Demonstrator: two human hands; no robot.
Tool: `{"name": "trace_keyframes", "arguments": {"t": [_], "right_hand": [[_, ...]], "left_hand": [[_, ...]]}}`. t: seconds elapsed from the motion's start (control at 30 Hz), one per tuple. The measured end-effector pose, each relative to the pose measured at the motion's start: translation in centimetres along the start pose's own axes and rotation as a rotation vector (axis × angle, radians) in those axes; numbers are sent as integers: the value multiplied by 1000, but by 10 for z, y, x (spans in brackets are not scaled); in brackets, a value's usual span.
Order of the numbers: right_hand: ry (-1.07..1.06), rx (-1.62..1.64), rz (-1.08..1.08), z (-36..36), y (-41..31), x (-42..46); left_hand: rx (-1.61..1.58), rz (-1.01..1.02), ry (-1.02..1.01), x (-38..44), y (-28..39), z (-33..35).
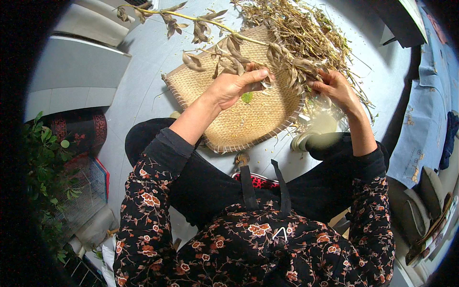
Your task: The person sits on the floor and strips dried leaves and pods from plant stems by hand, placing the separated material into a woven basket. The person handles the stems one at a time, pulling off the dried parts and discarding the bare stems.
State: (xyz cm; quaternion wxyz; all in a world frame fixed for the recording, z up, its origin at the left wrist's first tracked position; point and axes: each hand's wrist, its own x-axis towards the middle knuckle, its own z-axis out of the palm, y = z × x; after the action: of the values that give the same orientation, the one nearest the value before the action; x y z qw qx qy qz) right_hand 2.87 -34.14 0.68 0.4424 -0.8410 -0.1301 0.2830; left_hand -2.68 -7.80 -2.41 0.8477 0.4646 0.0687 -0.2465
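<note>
In front of me, over a woven winnowing basket (215, 118), both hands are on a dried bean plant (235, 34) with a long yellow stalk and brown, curled pods. My left hand (242, 84) pinches pods on a lower branch between thumb and fingers; a pale, split husk shows by the thumb. My right hand (333, 88) grips the bunched pods at the plant's right end. Small yellow beans (235, 136) and a green leaf (246, 97) lie in the basket. The fingertips of both hands are partly hidden by pods.
Beyond the basket, a heap of dried stalks (308, 28) covers part of the tiled floor, with loose beans scattered nearby. A shoe (299, 141) is at the basket's right. Leafy plants (43, 154) stand at left; a blue cloth (416, 136) hangs over furniture at right.
</note>
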Motion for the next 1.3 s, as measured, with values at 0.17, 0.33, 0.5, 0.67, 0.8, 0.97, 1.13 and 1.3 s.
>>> {"name": "trace_keyframes", "arguments": {"t": [0.17, 0.33, 0.5, 0.67, 0.8, 0.97, 1.13, 1.3], "right_hand": [[-3, 80, 1, 1, 3, 1], [-11, 65, -17, -1, 5, 2], [-79, 94, -31, -3, 2, 0], [-80, 256, 76, 0, -2, 1], [-122, 513, 91, 8, -1, 3], [-166, 662, 104, 42, 1, 7], [-132, 729, 65, 61, -3, 7], [-100, 691, 264, 56, -10, 7]], "left_hand": [[110, 46, 39, -5, 2, 1], [81, 21, 8, -6, 8, 0], [91, 41, 68, -6, 4, -2], [-51, 74, -27, -1, -1, -11], [-232, -33, -123, -2, -14, 0], [-77, 28, -77, -4, -31, 23], [95, -103, 152, -1, -24, 19], [172, -59, 11, -7, -13, 14]]}}
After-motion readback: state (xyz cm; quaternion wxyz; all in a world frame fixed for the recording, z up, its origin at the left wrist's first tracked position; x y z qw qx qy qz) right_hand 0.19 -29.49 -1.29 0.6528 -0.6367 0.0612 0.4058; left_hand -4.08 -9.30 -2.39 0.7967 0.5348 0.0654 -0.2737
